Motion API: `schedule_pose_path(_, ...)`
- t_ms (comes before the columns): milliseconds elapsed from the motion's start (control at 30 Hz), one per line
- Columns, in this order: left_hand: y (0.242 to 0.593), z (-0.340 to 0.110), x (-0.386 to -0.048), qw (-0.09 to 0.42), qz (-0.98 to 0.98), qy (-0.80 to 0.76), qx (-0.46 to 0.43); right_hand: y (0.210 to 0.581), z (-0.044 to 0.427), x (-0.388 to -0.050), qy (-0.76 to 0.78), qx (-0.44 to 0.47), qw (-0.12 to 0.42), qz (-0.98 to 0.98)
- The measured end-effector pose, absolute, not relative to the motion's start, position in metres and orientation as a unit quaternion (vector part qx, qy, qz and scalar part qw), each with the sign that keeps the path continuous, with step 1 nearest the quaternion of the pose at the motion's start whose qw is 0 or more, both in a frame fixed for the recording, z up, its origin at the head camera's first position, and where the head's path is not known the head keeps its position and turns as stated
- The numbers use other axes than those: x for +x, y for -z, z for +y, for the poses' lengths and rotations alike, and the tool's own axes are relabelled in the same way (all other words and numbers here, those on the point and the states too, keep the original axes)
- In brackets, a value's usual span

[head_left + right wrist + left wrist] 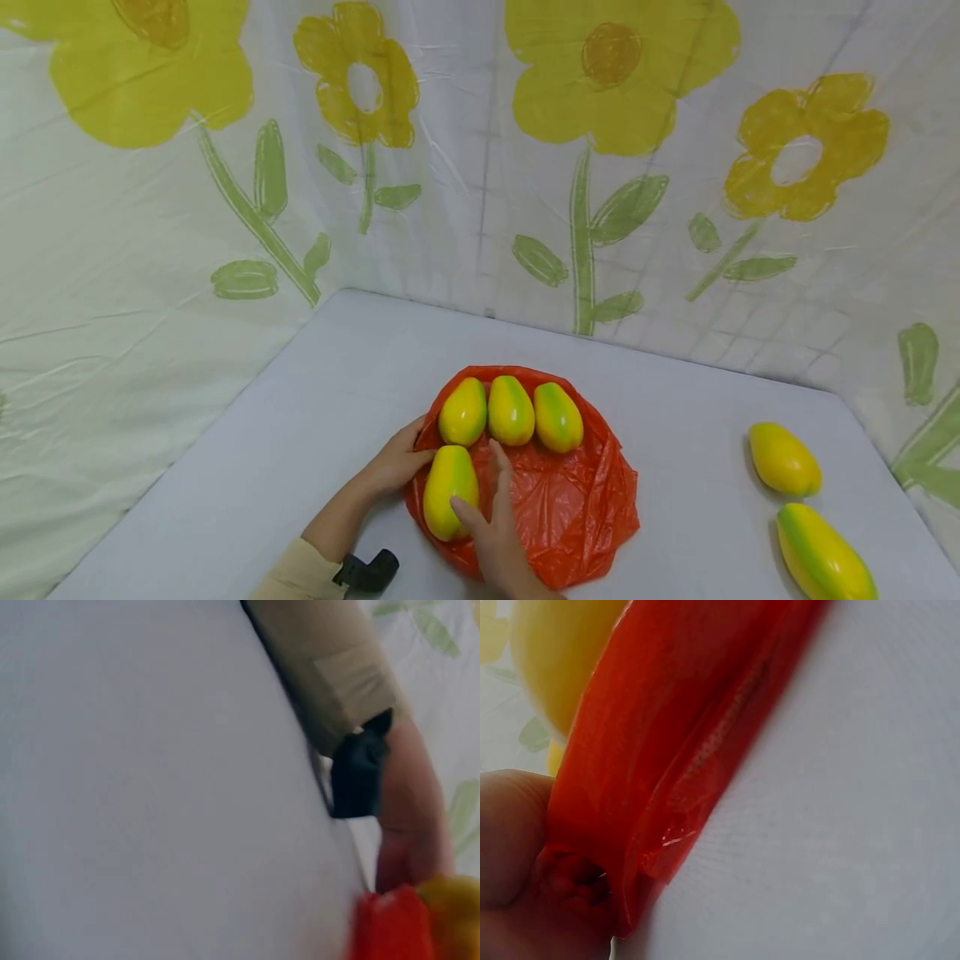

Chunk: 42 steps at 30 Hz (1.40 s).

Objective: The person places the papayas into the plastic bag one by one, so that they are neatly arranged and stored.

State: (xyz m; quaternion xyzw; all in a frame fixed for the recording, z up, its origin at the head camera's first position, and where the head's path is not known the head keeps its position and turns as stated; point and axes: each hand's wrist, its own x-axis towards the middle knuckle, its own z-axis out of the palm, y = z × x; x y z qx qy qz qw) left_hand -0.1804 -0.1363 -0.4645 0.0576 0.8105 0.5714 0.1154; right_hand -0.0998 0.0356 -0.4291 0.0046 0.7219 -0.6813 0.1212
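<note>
A red plastic bag (pixel 555 517) lies spread on the table, its rim raised at the left. My left hand (pixel 397 462) grips that rim; in the left wrist view the thumb (pixel 510 832) presses against the red plastic (pixel 630 750). Inside the bag, a yellow-green fruit (pixel 448 492) lies nearest me, between my hands. My right hand (pixel 498 533) is beside it, fingers extended and apart, the thumb tip overlapping the fruit's right side. Three similar fruits, left (pixel 462 412), middle (pixel 512 411) and right (pixel 558 418), form a row along the bag's far side.
Two more yellow fruits, one farther back (pixel 784 459) and one nearer (pixel 825 554), lie on the white table (pixel 697 517) at the right. A flower-printed curtain (pixel 465 208) hangs behind the table. A black band (pixel 367 572) is on the left wrist.
</note>
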Motion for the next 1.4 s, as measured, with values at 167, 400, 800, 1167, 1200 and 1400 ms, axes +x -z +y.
schedule_pose_path(167,0.464,-0.136,-0.180,0.126,0.808,-0.573,0.057,0.409,0.066,-0.103,0.658,-0.021,0.075,0.749)
schedule_pose_path(400,0.464,-0.136,-0.181,0.127,0.811,-0.569,0.049,0.380,0.126,-0.111,0.478,-0.100,0.034,0.872)
schedule_pose_path(800,0.464,-0.135,-0.179,0.122,0.812,-0.569,0.046,0.352,0.215,-0.118,0.381,-0.111,-0.018,0.918)
schedule_pose_path(1167,0.466,-0.142,-0.179,0.122,0.811,-0.569,0.063,0.343,0.294,-0.122,0.350,-0.041,-0.043,0.935)
schedule_pose_path(1200,0.466,-0.143,-0.180,0.122,0.810,-0.569,0.064,0.341,0.301,-0.123,0.344,-0.030,-0.049,0.937)
schedule_pose_path(1400,0.465,-0.142,-0.180,0.124,0.807,-0.574,0.070,0.340,0.342,-0.123,0.291,0.016,-0.092,0.952)
